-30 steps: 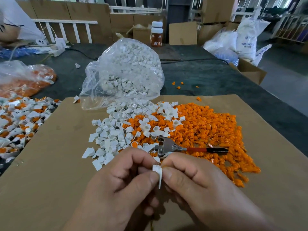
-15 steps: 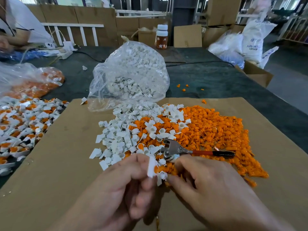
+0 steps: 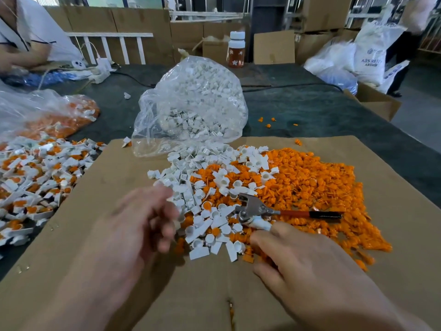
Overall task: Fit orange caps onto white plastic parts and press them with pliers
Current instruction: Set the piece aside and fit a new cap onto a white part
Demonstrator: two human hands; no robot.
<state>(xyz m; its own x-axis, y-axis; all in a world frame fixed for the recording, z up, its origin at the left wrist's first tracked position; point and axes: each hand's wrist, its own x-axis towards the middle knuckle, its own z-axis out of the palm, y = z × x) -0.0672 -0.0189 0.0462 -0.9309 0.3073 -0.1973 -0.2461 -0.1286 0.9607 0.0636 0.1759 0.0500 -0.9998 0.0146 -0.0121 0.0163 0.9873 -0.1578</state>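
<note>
Both hands are held over the parts pile: left hand (image 3: 143, 218) blurred, grip undeterminable; right hand (image 3: 307, 261) loosely spread, pliers (image 3: 257, 209) just beyond its fingertips.

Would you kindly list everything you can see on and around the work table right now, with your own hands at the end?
cardboard sheet: one, brown, covering the near table.
loose white parts: a pile, white, centre of the sheet.
orange caps: a pile, orange, right of the white parts.
pliers: one, metal head, red and black handle, lying on the piles.
clear bag: one, full of white parts, behind the piles.
assembled pieces: a heap, white with orange, left edge.
second bag: one, clear, orange contents, far left.
bottle: one, white cap, star pattern, far table edge.
left hand: blurred, at the white parts; grip unclear.
right hand: fingertips among the parts near the pliers.
</note>
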